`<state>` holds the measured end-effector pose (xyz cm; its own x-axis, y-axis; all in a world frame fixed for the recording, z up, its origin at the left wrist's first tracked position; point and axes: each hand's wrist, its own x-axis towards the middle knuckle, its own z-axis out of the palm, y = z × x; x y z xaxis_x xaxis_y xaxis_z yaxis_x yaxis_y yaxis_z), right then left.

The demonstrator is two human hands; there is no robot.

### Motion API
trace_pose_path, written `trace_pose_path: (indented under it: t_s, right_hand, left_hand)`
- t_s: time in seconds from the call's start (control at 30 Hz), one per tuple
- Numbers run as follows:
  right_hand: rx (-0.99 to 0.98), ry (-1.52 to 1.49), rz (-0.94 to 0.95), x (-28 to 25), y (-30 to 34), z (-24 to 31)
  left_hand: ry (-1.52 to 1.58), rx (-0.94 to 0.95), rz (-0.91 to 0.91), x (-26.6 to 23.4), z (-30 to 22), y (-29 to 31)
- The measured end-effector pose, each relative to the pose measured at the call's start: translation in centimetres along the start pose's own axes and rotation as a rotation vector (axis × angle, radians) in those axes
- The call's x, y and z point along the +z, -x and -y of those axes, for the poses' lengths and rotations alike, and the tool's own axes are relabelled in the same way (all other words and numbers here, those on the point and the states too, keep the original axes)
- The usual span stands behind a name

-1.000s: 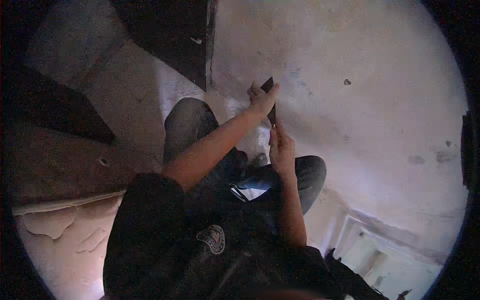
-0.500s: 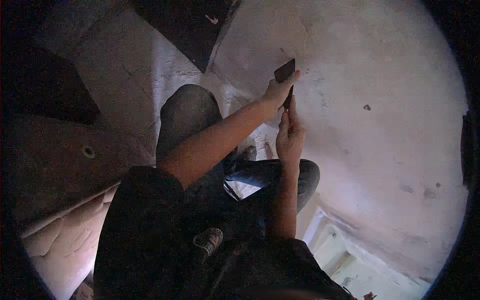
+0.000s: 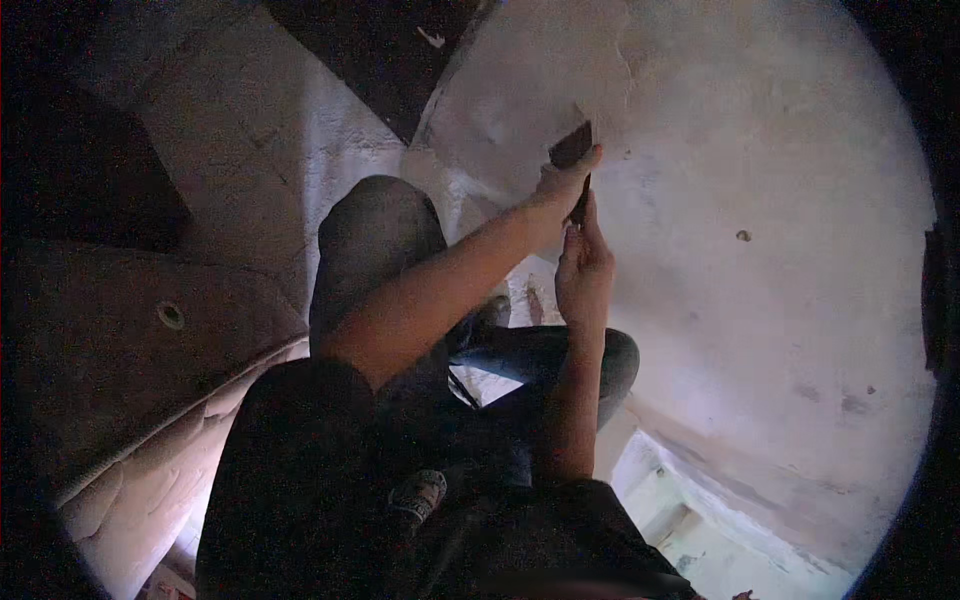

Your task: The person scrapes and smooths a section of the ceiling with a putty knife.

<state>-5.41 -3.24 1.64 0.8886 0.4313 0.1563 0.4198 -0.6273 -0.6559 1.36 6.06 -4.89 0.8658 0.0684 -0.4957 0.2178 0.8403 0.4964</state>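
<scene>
Both my hands are raised in front of the pale wall, holding one dark, flat, straight-edged piece [image 3: 571,147] whose kind I cannot make out. My left hand [image 3: 553,198] is closed round its middle, and the wide upper end sticks out past the fingers. Just below, my right hand [image 3: 584,265] is closed at the narrow lower end, with its index finger pointing up along the edge. The fingers of my left hand are partly hidden. Whether the upper end touches the wall, I cannot tell.
The pale, stained wall [image 3: 770,330] fills the right side and bears a small dark spot [image 3: 743,236]. My bent knee [image 3: 380,225] is under my left forearm. A brown padded surface [image 3: 130,330] lies at left; a dark panel [image 3: 375,55] stands at the top. A bright recess [image 3: 690,520] is lower right.
My right hand has shifted down slightly. The view has tilted a little, and the dark piece is turned slightly differently. Both hands keep their hold.
</scene>
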Motion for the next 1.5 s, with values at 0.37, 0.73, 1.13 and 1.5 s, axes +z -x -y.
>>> trace_pose_path:
  t_s: [0.37, 0.73, 1.13, 1.5]
  right_hand:
    - [0.145, -0.139, 0.05, -0.3, 0.4, 1.1]
    - [0.078, -0.044, 0.02, 0.4, 0.3, 0.9]
    - [0.198, -0.085, 0.108, 1.2, -0.1, 2.4]
    - [-0.056, -0.055, -0.019, 0.3, -1.0, -0.3]
  left_hand:
    - [0.036, -0.083, -0.012, -0.3, 0.4, -0.8]
    - [0.025, -0.146, 0.123, -1.1, -0.6, -0.1]
    - [0.032, -0.042, -0.062, -1.9, -1.6, 0.0]
    - [0.155, -0.056, 0.095, -0.4, -1.6, -1.4]
